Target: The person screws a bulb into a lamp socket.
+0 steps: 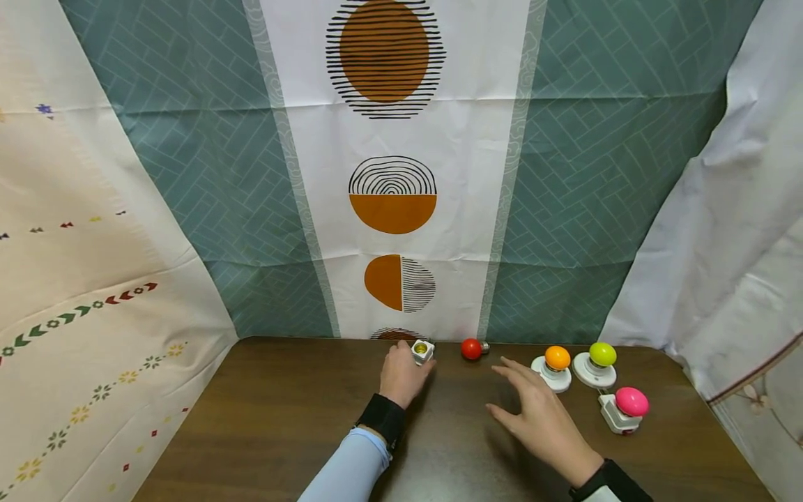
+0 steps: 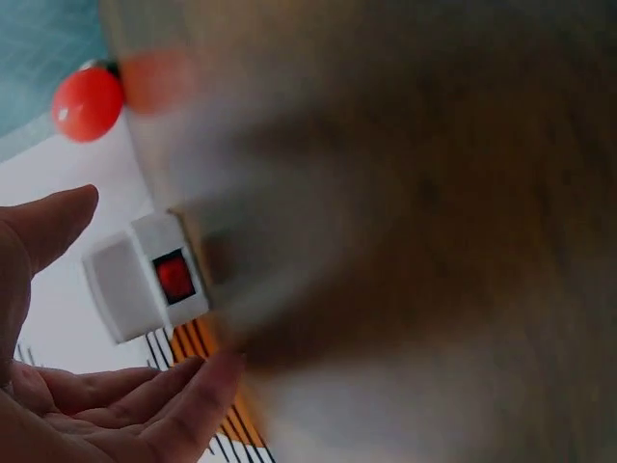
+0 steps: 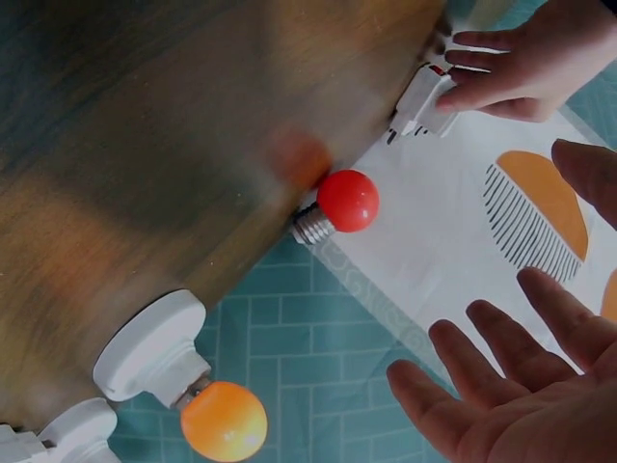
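Note:
My left hand (image 1: 403, 376) is at the far edge of the table, beside a white lamp socket (image 1: 423, 351) with a yellowish inside. In the left wrist view the socket's red switch (image 2: 175, 277) shows, and the socket sits between thumb and fingers, with a gap on the thumb side. A loose red light bulb (image 1: 472, 349) lies on its side to the right, its metal screw base (image 3: 313, 225) bare. My right hand (image 1: 539, 418) hovers over the table with fingers spread, holding nothing, between the red bulb and an orange bulb (image 1: 557, 358) in a round white socket (image 1: 552, 376).
To the right, a yellow-green bulb (image 1: 602, 354) stands in another round white socket (image 1: 593, 374). In front of it a pink bulb (image 1: 631, 401) sits in a white switched socket (image 1: 620, 418). Patterned cloth (image 1: 401, 132) hangs behind the brown wooden table (image 1: 276, 418).

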The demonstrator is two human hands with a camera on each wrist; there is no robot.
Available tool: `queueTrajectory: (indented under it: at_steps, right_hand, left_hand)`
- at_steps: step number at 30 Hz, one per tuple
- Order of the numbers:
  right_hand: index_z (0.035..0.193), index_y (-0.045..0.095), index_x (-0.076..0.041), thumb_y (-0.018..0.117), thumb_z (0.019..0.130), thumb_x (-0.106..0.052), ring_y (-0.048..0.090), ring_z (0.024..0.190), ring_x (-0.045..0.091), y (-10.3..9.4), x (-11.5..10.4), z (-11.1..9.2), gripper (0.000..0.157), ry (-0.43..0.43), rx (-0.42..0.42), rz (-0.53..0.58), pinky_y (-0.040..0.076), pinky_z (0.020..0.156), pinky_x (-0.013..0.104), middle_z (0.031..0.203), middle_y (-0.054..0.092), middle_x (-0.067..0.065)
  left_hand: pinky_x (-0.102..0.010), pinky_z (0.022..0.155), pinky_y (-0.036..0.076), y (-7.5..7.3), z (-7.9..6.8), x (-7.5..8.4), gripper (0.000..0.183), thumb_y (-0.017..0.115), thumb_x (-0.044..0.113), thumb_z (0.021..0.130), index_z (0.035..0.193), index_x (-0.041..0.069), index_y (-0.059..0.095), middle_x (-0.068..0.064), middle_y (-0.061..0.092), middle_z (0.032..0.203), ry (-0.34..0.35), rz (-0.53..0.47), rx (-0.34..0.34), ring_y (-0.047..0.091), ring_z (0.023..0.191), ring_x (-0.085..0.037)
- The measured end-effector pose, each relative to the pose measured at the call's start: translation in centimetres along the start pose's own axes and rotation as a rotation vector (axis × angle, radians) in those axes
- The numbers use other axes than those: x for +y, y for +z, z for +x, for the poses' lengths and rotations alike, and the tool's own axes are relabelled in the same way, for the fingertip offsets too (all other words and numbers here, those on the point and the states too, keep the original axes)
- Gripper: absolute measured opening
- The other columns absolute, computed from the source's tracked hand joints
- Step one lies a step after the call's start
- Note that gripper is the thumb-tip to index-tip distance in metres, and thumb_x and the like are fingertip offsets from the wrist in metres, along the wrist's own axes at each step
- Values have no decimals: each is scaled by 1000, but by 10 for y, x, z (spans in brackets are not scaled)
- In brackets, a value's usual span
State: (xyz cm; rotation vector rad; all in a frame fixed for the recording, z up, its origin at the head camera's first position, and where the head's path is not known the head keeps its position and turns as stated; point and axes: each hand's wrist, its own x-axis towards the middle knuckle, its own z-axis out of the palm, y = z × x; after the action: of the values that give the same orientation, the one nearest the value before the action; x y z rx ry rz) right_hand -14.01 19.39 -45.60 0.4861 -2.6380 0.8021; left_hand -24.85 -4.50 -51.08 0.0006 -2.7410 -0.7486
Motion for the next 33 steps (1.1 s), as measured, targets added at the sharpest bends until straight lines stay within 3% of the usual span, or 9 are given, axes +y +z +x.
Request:
queueTrajectory:
  at_steps: [4,13,23,33]
  right_hand:
    - [128,54,-15,77,72,-37,42,120,23,-1,1,0,65,6,-10,0,39,92,46,136,44,4]
    - [131,51,-15,77,72,-39,42,121,22,-4,1,0,68,13,-14,-3,39,92,44,137,44,4]
    - [131,51,-14,77,73,-38,40,122,23,-6,2,6,68,-5,10,-12,37,95,45,137,43,5]
    - [134,47,-11,76,74,-39,40,122,27,-2,3,20,73,26,-10,-8,36,95,49,137,43,8]
  left_hand:
    - [-36,60,46,5,1,3,55,76,46,70,95,1,56,-7,51,79,13,23,17,55,71,-24]
    - [-36,60,46,3,1,0,41,72,38,78,94,3,61,-7,53,79,10,45,-35,54,74,-22]
    - [-28,53,42,-15,-20,-11,29,75,31,74,79,7,58,1,53,70,66,-38,-71,50,61,-12]
    - [-24,63,45,-35,-51,-9,32,75,31,74,94,8,63,5,59,82,59,-209,-150,53,73,-7]
